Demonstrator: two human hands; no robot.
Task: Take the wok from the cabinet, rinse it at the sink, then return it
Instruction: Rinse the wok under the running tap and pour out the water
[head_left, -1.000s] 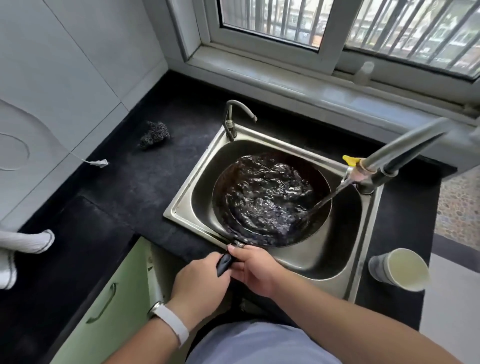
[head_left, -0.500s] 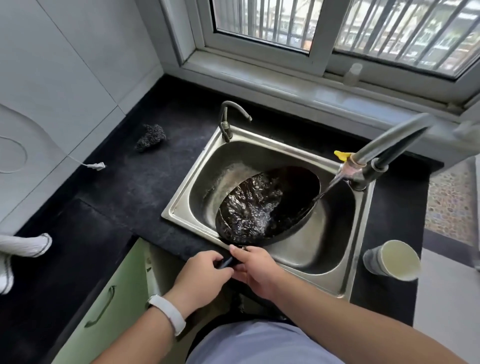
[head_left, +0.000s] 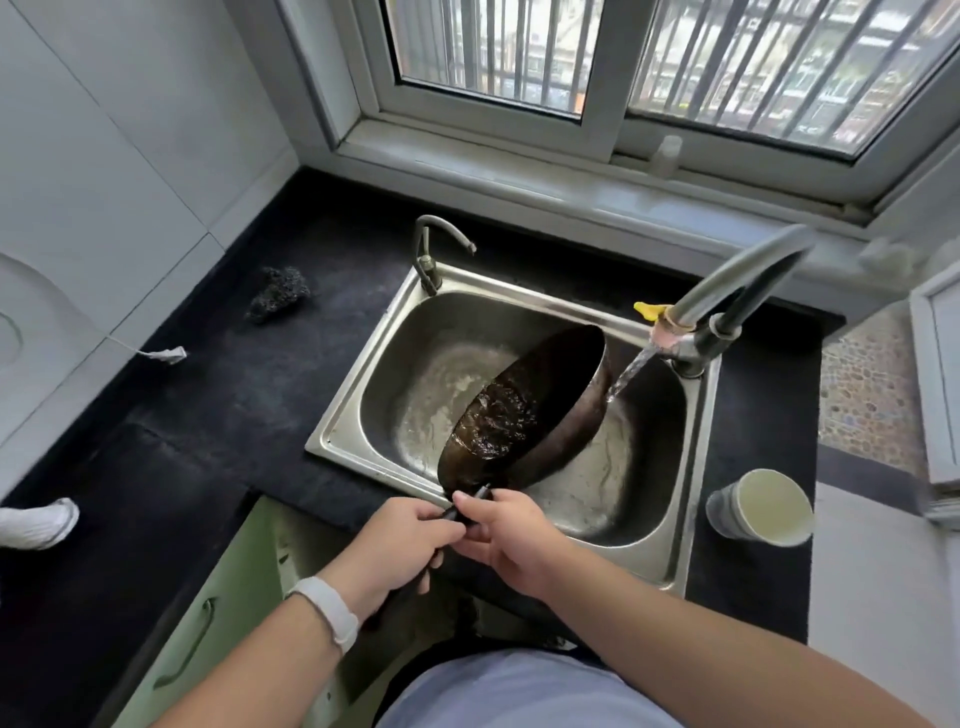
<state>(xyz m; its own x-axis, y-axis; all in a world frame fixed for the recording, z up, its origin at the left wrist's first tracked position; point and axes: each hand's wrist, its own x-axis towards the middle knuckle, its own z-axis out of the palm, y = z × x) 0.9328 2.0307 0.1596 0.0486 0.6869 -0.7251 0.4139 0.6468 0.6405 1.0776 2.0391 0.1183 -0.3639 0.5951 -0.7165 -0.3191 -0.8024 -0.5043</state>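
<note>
Stainless steel forms the sink (head_left: 358, 374), inside which the dark wok (head_left: 540, 395) is held steeply tilted, its right rim raised and its hollow turned to the left, with brownish water gathered in the lower part. The wok's black handle (head_left: 470, 500) is gripped at the sink's near rim by both hands: the left hand (head_left: 400, 540), banded by a white wristband (head_left: 327, 610), is curled fully round it, and the right hand (head_left: 511, 540) is closed on it nearer the pan, thumb laid on top. A water stream (head_left: 631, 374) is poured from the grey faucet (head_left: 727, 291) just beside the wok's outer wall. A paper cup (head_left: 763, 506) and a dark scourer (head_left: 278, 293) are left on the black countertop (head_left: 234, 395).
</note>
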